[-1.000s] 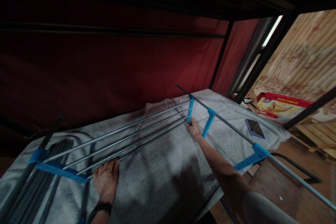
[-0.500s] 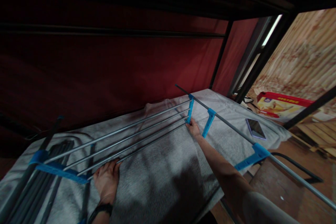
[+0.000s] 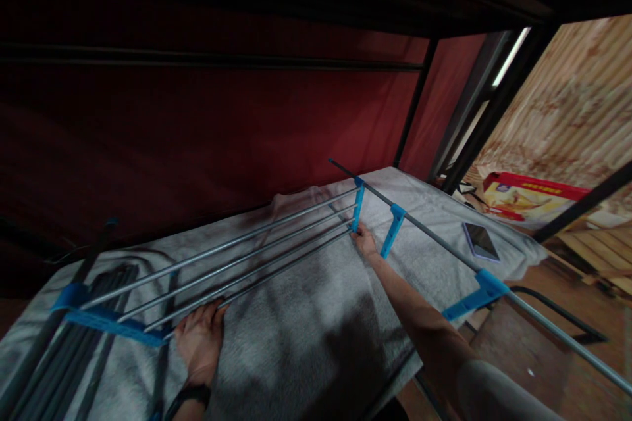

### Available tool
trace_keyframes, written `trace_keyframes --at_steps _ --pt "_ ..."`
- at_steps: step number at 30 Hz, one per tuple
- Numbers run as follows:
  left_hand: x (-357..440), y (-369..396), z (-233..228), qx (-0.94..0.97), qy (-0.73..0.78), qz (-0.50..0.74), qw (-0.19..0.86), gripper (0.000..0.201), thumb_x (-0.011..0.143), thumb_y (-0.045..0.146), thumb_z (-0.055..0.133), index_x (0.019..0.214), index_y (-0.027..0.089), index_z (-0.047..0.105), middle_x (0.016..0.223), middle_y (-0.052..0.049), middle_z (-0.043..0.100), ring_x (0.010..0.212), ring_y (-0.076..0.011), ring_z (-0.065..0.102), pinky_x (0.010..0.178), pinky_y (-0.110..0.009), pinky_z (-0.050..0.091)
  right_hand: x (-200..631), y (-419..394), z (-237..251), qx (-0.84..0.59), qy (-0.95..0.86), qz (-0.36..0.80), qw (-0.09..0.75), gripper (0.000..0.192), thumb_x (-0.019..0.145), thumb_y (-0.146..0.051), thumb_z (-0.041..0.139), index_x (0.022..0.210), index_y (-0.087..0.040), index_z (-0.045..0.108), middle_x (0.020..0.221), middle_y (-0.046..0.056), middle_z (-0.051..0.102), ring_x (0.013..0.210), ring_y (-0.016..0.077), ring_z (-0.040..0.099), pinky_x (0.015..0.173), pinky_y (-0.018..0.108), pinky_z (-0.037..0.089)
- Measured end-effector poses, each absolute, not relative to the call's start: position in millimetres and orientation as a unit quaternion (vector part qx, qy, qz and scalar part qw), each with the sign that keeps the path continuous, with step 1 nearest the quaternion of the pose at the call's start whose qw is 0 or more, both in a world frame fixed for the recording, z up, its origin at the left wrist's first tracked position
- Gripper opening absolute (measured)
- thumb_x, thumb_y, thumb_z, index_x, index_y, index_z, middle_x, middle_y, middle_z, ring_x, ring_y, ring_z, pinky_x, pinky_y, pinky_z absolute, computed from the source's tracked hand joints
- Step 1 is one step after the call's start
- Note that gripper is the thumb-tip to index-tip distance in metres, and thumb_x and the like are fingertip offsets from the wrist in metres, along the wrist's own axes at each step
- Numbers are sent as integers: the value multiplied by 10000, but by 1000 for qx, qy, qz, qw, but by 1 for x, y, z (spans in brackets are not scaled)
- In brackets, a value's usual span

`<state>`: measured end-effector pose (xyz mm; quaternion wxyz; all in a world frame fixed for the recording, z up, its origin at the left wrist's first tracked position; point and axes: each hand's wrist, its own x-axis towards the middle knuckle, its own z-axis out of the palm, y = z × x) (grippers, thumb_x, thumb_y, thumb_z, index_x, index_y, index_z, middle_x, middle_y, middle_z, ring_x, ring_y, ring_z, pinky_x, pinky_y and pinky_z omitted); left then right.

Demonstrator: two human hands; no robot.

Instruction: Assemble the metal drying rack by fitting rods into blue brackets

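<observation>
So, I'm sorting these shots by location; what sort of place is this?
Probably a sleeping room, at a lower bunk: a gray blanket covers the surface, a dark frame rises around and above it, and red backing lies behind.

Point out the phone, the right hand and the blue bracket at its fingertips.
Phone [image 3: 480,241]: head view, middle of its dark screen.
Right hand [image 3: 366,243]: head view, back of the hand.
Blue bracket [image 3: 358,206]: head view, middle of its length, above the fingers.

Dark tubes [image 3: 72,352] and a phone [image 3: 481,241] lie on grey cloth [image 3: 291,335].
</observation>
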<state>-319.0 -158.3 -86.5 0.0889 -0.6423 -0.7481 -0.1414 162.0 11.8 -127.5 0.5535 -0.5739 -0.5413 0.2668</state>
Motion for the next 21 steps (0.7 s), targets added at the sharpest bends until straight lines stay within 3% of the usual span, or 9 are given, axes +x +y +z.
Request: trace_keyframes --at_steps 8,21 --pt "-323 -157 -94 -644 -743 -154 100 437 1001 402 340 1131 196 703 1127 -87 729 1122 -277 602 1018 -402 352 165 21 -143 -581 -531 274 552 436 759 -369 539 1165 -232 619 1140 42 710 1054 226 635 1033 419 482" --pt "-326 -156 -96 -645 -738 -179 87 415 987 415 352 1088 214 701 1108 -79 734 1103 -265 617 1018 -398 363 167 21 -145 -584 -545 264 540 472 753 -300 532 1213 -243 620 1150 27 718 1057 221 647 1015 422 507"
